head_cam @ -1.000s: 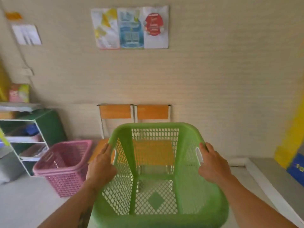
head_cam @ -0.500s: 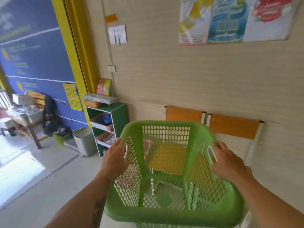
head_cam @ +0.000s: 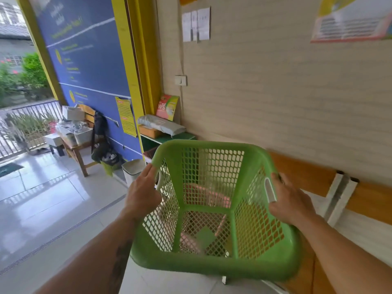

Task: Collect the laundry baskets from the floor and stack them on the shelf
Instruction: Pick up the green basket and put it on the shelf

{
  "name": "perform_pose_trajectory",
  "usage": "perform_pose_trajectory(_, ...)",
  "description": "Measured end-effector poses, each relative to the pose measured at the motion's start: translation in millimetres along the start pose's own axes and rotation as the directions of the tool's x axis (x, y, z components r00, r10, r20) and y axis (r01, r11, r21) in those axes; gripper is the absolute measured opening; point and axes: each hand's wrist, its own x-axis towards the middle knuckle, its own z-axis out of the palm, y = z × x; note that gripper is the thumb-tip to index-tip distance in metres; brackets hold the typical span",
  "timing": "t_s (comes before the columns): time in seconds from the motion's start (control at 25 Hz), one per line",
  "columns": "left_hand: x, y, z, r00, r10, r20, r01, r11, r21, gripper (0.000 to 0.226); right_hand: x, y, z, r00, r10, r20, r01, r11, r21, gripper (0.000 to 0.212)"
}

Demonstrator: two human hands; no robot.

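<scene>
I carry a green mesh laundry basket (head_cam: 214, 266) in the air in front of me, tilted with its open mouth toward me. My left hand (head_cam: 142, 195) grips its left handle and my right hand (head_cam: 289, 205) grips its right handle. A pink basket (head_cam: 209, 193) shows only through the green mesh, lower and farther away. The green shelf unit (head_cam: 180, 137) stands against the wall just beyond the basket's far rim, mostly hidden by it.
On the shelf top lie a grey packet (head_cam: 161, 124), an orange box and a detergent box (head_cam: 168, 107). A white bin (head_cam: 133, 169) stands left of the shelf. Two orange chairs (head_cam: 305, 176) line the wall at right. A wooden table (head_cam: 74, 143) stands at the far left.
My view has swung left and nearer the shelf; the chairs slid to the right and the doorway came into sight. Both hands keep the same hold on the green basket.
</scene>
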Motion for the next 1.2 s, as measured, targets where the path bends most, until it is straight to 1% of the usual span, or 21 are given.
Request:
perform_pose_trajectory(0.12,74.2,-43.4,23.0,0.999,0.039,0.001,-0.039,0.999,0.002,0.082,57.7,-33.1,27.9,0.999,0.025,-0.023,-0.025,1.0,0.02,0.09)
perform_pose_trajectory(0.24,146.0,-76.9,43.7,0.995,0.1,0.022,-0.1,0.995,-0.004,0.08,106.7,-64.2,49.2,0.995,0.091,-0.043,-0.09,0.996,0.022,0.092)
perform_pose_trajectory(0.36,210.1,-107.1,62.3,0.983,0.171,0.074,-0.169,0.985,-0.025,0.084,145.2,-91.3,68.3,0.986,0.163,-0.027,-0.162,0.987,0.019,0.094)
perform_pose_trajectory(0.52,273.0,-134.7,106.8,0.967,0.212,0.141,-0.202,0.976,-0.082,0.088,185.5,-112.3,101.0,0.964,0.265,0.023,-0.265,0.964,0.006,0.096)
perform_pose_trajectory(0.72,313.1,-161.7,190.3,0.944,0.241,0.226,-0.22,0.969,-0.116,0.091,228.8,-107.6,168.0,0.936,0.347,0.065,-0.35,0.935,0.053,0.097)
perform_pose_trajectory(0.84,322.4,-167.2,237.6,0.935,0.23,0.27,-0.202,0.971,-0.126,0.09,251.2,-99.3,224.4,0.9,0.402,0.169,-0.424,0.897,0.127,0.108)
perform_pose_trajectory(0.92,326.3,-177.0,275.3,0.927,0.204,0.315,-0.173,0.977,-0.124,0.093,263.8,-94.8,264.0,0.887,0.41,0.212,-0.443,0.885,0.143,0.112)
perform_pose_trajectory(1.08,321.9,-208.0,345.8,0.878,0.136,0.46,-0.101,0.99,-0.1,0.099,274.5,-97.7,323.8,0.826,0.49,0.279,-0.517,0.856,0.027,0.107)
perform_pose_trajectory(1.2,319.4,-219.4,394.3,0.864,0.057,0.5,-0.022,0.997,-0.076,0.097,281.2,-99.1,371.1,0.77,0.54,0.34,-0.572,0.82,-0.006,0.111)
